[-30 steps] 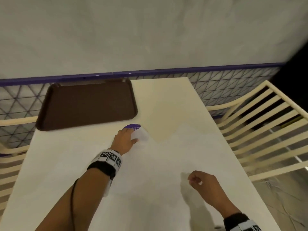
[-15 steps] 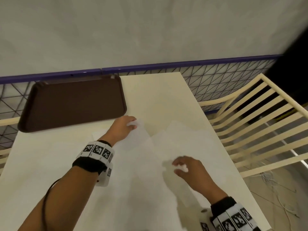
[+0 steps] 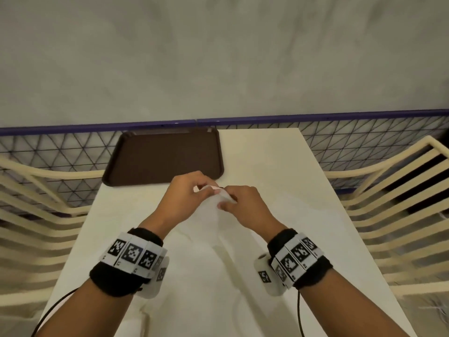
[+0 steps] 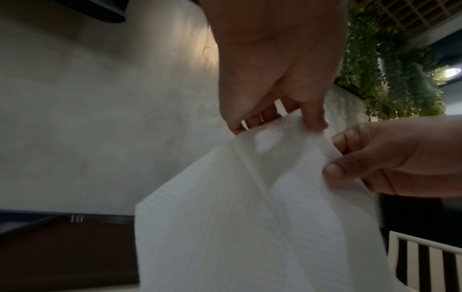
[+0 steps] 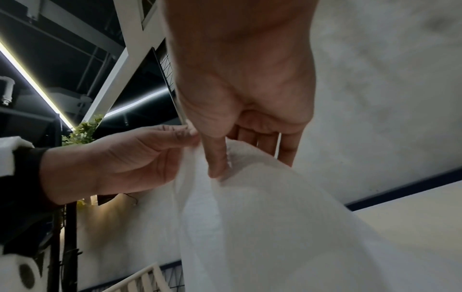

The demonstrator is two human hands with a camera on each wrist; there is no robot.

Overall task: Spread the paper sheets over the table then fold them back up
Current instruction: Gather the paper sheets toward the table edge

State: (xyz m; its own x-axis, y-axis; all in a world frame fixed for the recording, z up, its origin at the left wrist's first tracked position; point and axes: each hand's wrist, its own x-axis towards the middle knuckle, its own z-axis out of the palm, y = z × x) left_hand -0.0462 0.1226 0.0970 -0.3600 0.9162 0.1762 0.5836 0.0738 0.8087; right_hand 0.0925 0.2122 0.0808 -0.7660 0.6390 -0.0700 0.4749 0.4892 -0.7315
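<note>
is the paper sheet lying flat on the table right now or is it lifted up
Lifted at its top. Both the left hand and right hand pinch the paper sheet by its upper edge; it drapes down toward the table.

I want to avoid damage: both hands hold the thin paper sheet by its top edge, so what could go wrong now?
1. The left hand and right hand pinch the paper sheet close together; pulling apart may tear it.
2. Each grip is fingertips only; the sheet could slip.
3. The hanging part may drag the paper lying on the table.
</note>
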